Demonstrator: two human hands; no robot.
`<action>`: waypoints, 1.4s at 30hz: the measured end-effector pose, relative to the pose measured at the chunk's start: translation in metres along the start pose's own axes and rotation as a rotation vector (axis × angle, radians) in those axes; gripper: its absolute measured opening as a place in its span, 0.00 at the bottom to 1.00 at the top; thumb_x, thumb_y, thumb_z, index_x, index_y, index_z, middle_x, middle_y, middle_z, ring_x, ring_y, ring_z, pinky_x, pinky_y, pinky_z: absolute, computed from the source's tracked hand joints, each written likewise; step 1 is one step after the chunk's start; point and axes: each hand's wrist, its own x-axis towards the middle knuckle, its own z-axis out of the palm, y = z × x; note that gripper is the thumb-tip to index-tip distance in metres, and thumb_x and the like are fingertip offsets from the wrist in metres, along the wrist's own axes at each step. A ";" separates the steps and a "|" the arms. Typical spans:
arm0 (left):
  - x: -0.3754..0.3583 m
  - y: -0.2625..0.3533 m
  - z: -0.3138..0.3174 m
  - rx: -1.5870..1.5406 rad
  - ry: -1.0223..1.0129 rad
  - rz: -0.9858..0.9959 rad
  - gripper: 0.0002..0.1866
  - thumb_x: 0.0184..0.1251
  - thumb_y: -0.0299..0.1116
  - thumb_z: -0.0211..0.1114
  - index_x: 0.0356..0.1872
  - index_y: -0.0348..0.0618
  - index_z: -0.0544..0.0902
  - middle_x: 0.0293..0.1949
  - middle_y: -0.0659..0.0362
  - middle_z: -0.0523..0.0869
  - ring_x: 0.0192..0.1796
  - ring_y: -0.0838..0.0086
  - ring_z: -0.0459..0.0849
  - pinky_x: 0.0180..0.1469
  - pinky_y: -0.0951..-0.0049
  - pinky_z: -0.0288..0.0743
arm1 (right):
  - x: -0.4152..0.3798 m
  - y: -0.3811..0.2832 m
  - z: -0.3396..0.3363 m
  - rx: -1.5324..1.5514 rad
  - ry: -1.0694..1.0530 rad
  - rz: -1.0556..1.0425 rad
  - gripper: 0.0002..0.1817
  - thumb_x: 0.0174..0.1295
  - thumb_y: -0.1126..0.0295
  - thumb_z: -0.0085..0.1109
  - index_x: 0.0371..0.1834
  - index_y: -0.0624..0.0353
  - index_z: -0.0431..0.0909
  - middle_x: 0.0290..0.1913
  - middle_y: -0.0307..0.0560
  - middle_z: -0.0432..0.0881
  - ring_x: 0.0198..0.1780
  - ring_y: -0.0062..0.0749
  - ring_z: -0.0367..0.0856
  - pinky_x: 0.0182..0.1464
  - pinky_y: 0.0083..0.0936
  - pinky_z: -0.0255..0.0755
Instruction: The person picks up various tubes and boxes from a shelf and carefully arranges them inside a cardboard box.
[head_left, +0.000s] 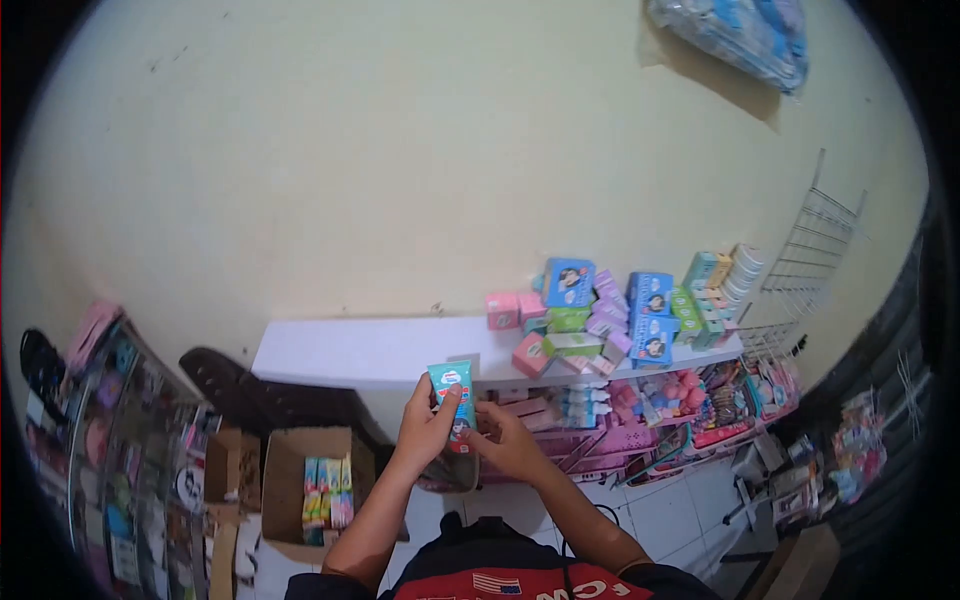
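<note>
My left hand [425,425] is closed around a teal tube-shaped pack [452,385] with white and red print, its thumb lying across the front. The pack is held upright before the front edge of a white shelf top [330,345]. At the pack's lower right side, my right hand [507,447] pinches its edge, with the thumb over the front. Part of the pack's lower half is covered by my fingers.
Stacked small boxes [590,315] stand on the shelf's right half. Pink baskets of goods [630,438] fill the level below. An open carton [307,440] sits on the floor at left, near a glass display case [100,450]. A wire rack [815,240] leans at right.
</note>
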 end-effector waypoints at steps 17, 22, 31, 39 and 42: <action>-0.207 -0.090 -0.096 -0.191 0.405 -0.374 0.23 0.71 0.27 0.65 0.64 0.38 0.70 0.45 0.59 0.83 0.44 0.80 0.82 0.46 0.76 0.77 | -0.053 0.091 0.118 0.050 -0.448 0.304 0.24 0.68 0.69 0.63 0.65 0.63 0.71 0.45 0.45 0.81 0.45 0.22 0.80 0.49 0.21 0.75; -0.225 -0.107 -0.175 -0.147 0.561 -0.545 0.23 0.73 0.27 0.61 0.66 0.38 0.69 0.46 0.60 0.82 0.42 0.79 0.81 0.45 0.77 0.77 | -0.045 0.127 0.165 0.073 -0.461 0.322 0.21 0.69 0.68 0.62 0.63 0.63 0.73 0.45 0.44 0.81 0.45 0.22 0.80 0.49 0.21 0.75; -0.216 -0.180 -0.313 -0.013 0.575 -0.476 0.34 0.69 0.23 0.52 0.77 0.36 0.55 0.57 0.52 0.78 0.60 0.66 0.77 0.62 0.69 0.70 | 0.015 0.198 0.304 0.133 -0.437 0.410 0.18 0.71 0.70 0.58 0.62 0.63 0.73 0.47 0.44 0.81 0.48 0.23 0.82 0.50 0.21 0.76; -0.214 -0.314 -0.374 0.645 0.413 -0.583 0.43 0.57 0.29 0.68 0.74 0.32 0.58 0.54 0.35 0.75 0.56 0.43 0.76 0.58 0.54 0.73 | 0.066 0.307 0.412 0.161 -0.259 0.656 0.16 0.71 0.69 0.55 0.59 0.62 0.76 0.43 0.40 0.83 0.41 0.20 0.80 0.43 0.20 0.76; -0.216 -0.391 -0.394 0.748 0.350 -0.518 0.47 0.57 0.33 0.70 0.76 0.34 0.55 0.51 0.41 0.77 0.54 0.52 0.80 0.56 0.59 0.75 | 0.076 0.345 0.423 0.109 -0.188 0.791 0.16 0.71 0.69 0.55 0.59 0.61 0.76 0.42 0.42 0.83 0.42 0.23 0.81 0.44 0.20 0.76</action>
